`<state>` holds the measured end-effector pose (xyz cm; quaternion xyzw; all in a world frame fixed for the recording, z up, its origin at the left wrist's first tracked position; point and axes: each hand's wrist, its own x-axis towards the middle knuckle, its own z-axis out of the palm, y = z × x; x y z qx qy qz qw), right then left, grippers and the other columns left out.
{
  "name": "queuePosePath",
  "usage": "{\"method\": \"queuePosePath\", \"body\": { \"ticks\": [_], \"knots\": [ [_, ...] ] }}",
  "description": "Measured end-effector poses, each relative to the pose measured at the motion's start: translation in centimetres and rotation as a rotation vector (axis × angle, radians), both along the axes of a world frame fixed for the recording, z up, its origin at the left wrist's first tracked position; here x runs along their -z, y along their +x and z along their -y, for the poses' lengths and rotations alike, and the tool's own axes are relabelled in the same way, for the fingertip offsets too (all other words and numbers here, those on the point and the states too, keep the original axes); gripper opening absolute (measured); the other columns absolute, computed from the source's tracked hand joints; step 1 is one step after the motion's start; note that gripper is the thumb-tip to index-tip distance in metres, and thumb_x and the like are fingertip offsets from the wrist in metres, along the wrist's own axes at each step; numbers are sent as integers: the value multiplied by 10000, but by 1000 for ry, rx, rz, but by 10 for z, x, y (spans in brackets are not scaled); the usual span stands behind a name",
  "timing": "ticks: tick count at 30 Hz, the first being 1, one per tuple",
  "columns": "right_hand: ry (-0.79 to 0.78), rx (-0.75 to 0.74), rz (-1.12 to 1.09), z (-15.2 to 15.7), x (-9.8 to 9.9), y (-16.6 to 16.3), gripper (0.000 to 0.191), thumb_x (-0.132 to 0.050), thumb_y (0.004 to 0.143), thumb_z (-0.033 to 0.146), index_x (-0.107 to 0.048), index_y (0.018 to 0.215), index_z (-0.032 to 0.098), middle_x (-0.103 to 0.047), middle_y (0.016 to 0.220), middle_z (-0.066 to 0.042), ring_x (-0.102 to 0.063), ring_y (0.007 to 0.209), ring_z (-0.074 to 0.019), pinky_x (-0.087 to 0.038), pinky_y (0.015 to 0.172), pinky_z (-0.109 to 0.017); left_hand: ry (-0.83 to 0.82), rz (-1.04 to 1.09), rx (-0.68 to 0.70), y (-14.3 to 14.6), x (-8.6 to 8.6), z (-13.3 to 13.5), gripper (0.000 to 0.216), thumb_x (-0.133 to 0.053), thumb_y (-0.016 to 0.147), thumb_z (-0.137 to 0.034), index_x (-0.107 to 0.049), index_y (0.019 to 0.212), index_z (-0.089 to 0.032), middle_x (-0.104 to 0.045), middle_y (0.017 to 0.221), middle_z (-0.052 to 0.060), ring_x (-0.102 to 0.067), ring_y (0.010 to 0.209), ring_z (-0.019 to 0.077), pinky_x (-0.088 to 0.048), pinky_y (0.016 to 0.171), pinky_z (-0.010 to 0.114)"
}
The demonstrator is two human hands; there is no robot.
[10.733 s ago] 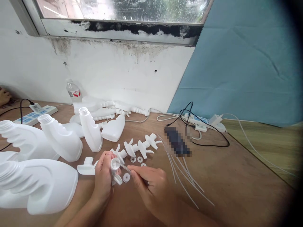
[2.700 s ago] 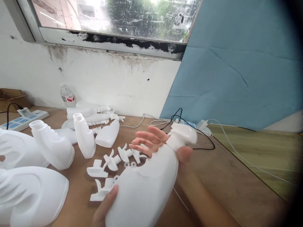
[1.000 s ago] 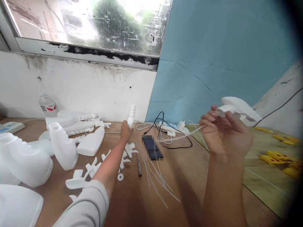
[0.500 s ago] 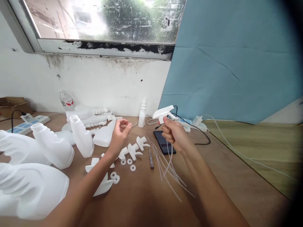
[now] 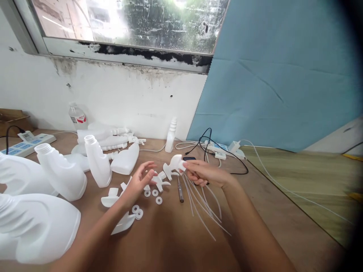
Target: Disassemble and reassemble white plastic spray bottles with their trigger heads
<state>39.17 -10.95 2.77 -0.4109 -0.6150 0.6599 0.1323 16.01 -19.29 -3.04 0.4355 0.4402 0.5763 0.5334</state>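
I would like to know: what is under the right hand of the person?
Thin tubes spread out from beneath the right hand, and a dark flat object shows beyond its far side. The hand covers the rest of that object and part of the tubes.

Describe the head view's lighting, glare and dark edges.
Head view: the window glares almost white in patches; head view: soft shadow darkens the near tabletop; head view: black vignetting hides the far right edge; head view: the trigger sprayer head in the right hand blends with white pieces beside it.
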Motion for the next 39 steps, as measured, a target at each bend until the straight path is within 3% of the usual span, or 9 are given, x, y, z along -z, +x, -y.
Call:
{"method": "queuePosePath", "body": {
  "ticks": [5, 10, 14, 17, 21, 28, 32, 36, 39],
  "knots": [
    [63, -275, 71, 18, 3, -27, 457, -562, 814, 614, -458, 750, 173, -385, 589, 63, -272, 458, -33, -201, 424, -163, -135, 199, 274, 19, 0, 13, 437, -616, 826, -472, -586, 1125, -154, -625, 1034, 124, -611, 755, 171, -493, 606, 274],
    [356, -335, 163, 26, 4, -32, 392, -528, 857, 558, -580, 867, 170, -425, 651, 40, -358, 549, -73, -288, 495, -193, -261, 477, 304, 7, -4, 18, 427, -570, 871, -440, -525, 1204, -178, -598, 1087, 102, -623, 941, 197, -503, 846, 327],
    [531, -351, 263, 29, 9, -34, 335, -637, 790, 507, -662, 846, 178, -481, 644, 30, -402, 584, -98, -289, 514, -212, -355, 364, 298, 5, 0, 21, 520, -673, 813, -342, -450, 1254, -181, -607, 1030, 98, -638, 831, 191, -517, 758, 342],
    [518, -273, 283, 19, 14, -27, 391, -595, 808, 546, -675, 933, 183, -587, 728, 3, -501, 642, -122, -360, 572, -222, -348, 328, 257, 5, 5, 24, 561, -727, 745, -170, -448, 1231, -179, -610, 1009, 85, -624, 786, 164, -506, 720, 312],
    [600, -23, 462, -7, 29, -12, 449, -443, 884, 560, -636, 853, 157, -633, 791, -34, -567, 693, -147, -408, 603, -238, -276, 499, 241, -1, 7, 24, 558, -651, 764, -97, -414, 1254, -223, -610, 1005, 69, -624, 803, 162, -487, 741, 306],
    [504, 29, 794, -22, 71, -22, 291, -675, 727, 386, -576, 567, 164, -542, 424, -31, -519, 393, -154, -339, 441, -251, -219, 649, 264, -10, 6, 23, 460, -481, 729, -56, -483, 1143, -256, -565, 1003, 44, -618, 822, 197, -487, 709, 330],
    [506, 57, 859, -23, 75, -25, 285, -668, 666, 246, -530, 429, 170, -529, 377, -43, -517, 372, -153, -338, 437, -248, -211, 633, 256, -10, 4, 23, 228, -486, 846, -186, -503, 1069, -231, -520, 968, 41, -608, 787, 193, -472, 612, 279],
    [616, 191, 809, -27, 57, -15, 169, -571, 746, 225, -645, 627, 131, -592, 463, -54, -547, 418, -155, -362, 469, -245, -138, 546, 211, -11, 8, 20, 187, -523, 870, -205, -491, 1053, -229, -477, 939, 22, -565, 693, 134, -384, 482, 193],
    [755, 327, 689, -24, 38, -11, 320, -473, 849, 239, -601, 1121, 127, -687, 724, -53, -582, 519, -130, -405, 530, -230, -106, 540, 208, -13, 11, 19, 202, -520, 865, -188, -485, 1060, -228, -464, 951, 24, -566, 700, 134, -373, 460, 181]
  ]
}}
